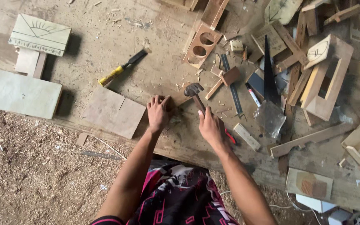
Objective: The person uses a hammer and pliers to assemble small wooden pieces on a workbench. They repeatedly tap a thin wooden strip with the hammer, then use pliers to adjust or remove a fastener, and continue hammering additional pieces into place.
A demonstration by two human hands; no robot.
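My right hand grips the handle of a claw hammer, its dark metal head raised just beyond my fingers over the wooden bench. My left hand presses down on a small piece of wood lying on the bench, fingers curled over its near end. The hammer head sits a little to the right of that piece. What lies under my left palm is hidden.
A yellow-handled chisel lies up left. A flat brown board sits left of my left hand. Carved panels, a board with two round holes, a marker, a black square and wood scraps crowd the bench. Sawdust covers the floor.
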